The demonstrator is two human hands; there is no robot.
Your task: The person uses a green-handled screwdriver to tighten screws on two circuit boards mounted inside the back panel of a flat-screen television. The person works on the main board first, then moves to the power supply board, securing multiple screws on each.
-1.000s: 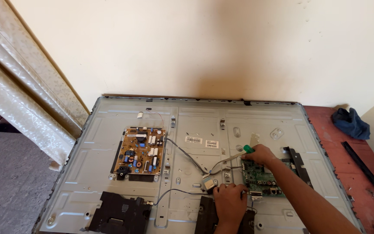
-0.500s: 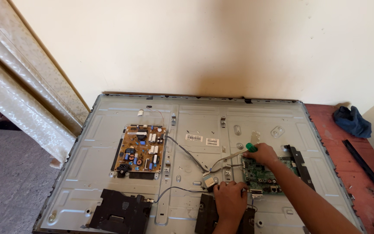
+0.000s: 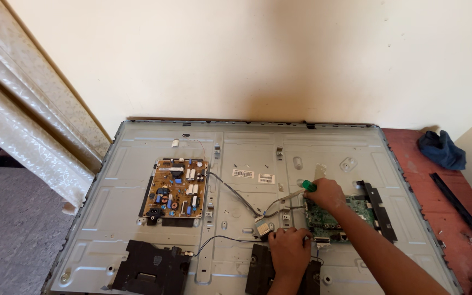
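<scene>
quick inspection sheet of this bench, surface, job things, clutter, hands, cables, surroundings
surface: red-brown table, mostly covered by the panel
job's things: grey metal back panel lying flat; green circuit board; brown circuit board; two black speaker boxes
clutter: blue cloth; black strip
grippers: left hand resting on the panel beside the green board; right hand gripping a green-handled screwdriver over it
cables: grey wires running between the boards
surroundings: cream wall; pale curtain; grey floor

Green-handled screwdriver (image 3: 308, 186), green circuit board (image 3: 334, 214)
</scene>
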